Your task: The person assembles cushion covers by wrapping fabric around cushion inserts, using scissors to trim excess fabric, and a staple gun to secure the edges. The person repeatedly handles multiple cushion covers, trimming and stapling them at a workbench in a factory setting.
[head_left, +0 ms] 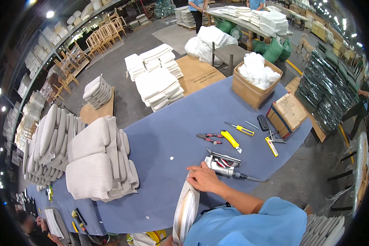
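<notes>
In front of my body a light grey upholstered seat pad (187, 207) stands tilted on edge, showing pale padding and a brownish strip along its open side. My right hand (204, 178) grips its upper end, with the fingers bent over the fabric. Only a bit of my left hand (168, 241) shows beside the pad's lower end; its fingers are hidden. Just beyond my right hand lies a silver pneumatic staple gun (217, 166) with its hose trailing right. Farther off are red-and-black pliers (210, 138), a yellow utility knife (231, 141) and a yellow-handled screwdriver (245, 130).
Stacked grey cushions (90, 176) occupy the blue table's (160, 176) left side. A carton of white stuffing (250, 92) and a smaller wood-topped box (289, 112) stand at the far right. A co-worker (30, 225) is at the lower left; white pads (160, 84) are stacked beyond the table.
</notes>
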